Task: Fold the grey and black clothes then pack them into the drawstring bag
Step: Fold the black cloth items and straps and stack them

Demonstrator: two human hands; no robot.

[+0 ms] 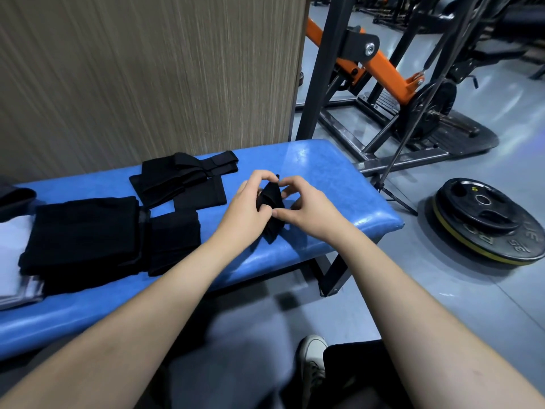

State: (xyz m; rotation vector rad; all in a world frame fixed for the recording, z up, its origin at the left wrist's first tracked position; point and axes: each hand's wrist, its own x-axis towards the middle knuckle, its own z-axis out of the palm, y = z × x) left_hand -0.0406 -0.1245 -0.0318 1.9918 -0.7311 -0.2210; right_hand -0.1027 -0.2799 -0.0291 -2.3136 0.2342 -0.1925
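On the blue bench (309,160), the left hand (247,205) and right hand (309,208) both pinch 1 small black garment (269,202) between them, its long axis running near-to-far, lower tip touching the padding.

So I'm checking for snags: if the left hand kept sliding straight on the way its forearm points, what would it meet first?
The left hand already grips the small black folded cloth; past it come the right hand's fingertips, then probably bare blue padded bench. Depth is unclear.
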